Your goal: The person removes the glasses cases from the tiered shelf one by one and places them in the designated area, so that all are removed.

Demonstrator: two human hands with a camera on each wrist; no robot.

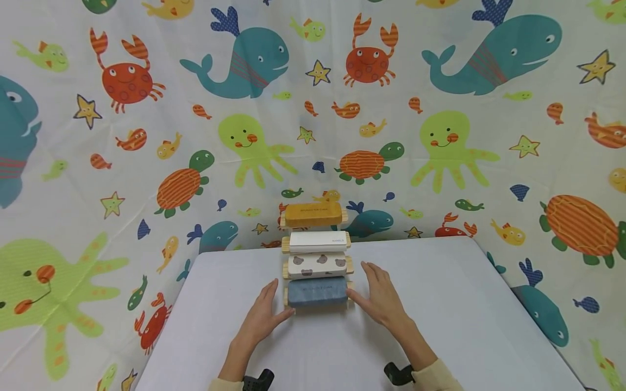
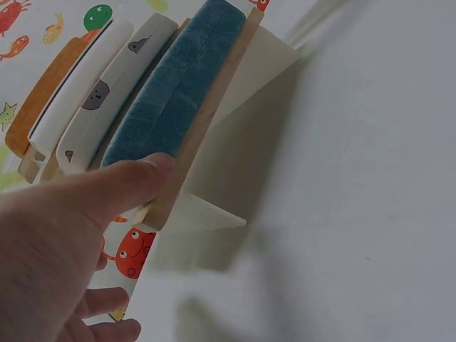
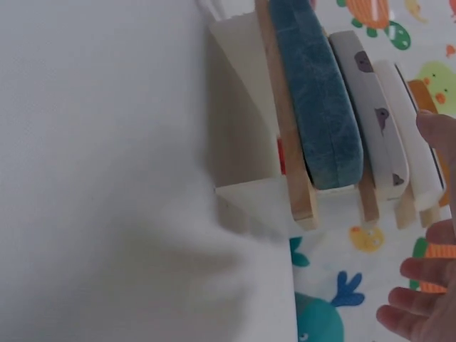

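A small tiered rack with pale wooden slats stands on the table, bearing a column of glasses cases. Lowest and nearest is a blue case; above it come a white case with bear faces, a plain white case and a mustard-yellow case on top. My left hand is beside the rack's left side, its thumb at the blue case's end; contact is unclear. On the other side, my right hand has its fingers extended, thumb close to the blue case's right end. Neither hand grips anything.
The white table spreads out on both sides of the rack. Behind it hangs a cloth printed with sea animals, close to the rack's back. Each wrist wears a black camera mount.
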